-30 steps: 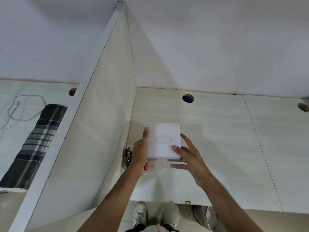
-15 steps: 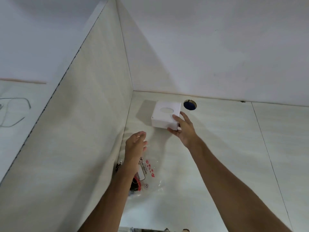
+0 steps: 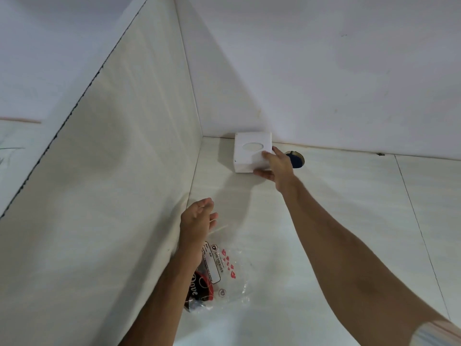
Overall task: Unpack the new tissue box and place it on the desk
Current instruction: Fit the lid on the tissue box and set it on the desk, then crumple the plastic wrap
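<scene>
a: we log the tissue box [image 3: 252, 152], white with an oval opening on top, sitting in the upper middle of the frame on the worktop [image 3: 349, 208], tucked close to the corner where the side partition [image 3: 112, 171] meets the back wall [image 3: 324, 71]. whether it touches the wall we cannot tell.

b: handling notes? we judge it light and fairly stiff, a thin-walled box that would dent under a hard squeeze. smooth faces, so likely a bit slippery.

a: agreed. we would take hold across two opposite side faces, low on the box, not over the oval.

b: right hand [image 3: 275, 167]?

a: arm stretched far forward across the right of the frame, hand partly closed on the box's near right corner, fingers over the top edge and thumb under the front face. just beyond it a round cable hole [image 3: 298, 159] shows in the worktop.

b: left hand [image 3: 198, 219]?

a: centre of the frame, held loosely open, fingers relaxed, nothing in it. it hovers just above the empty clear wrapper [image 3: 222, 275], printed with red hearts, lying in the lower centre near the partition.

b: we judge the placing nearly done; release remains.
</scene>
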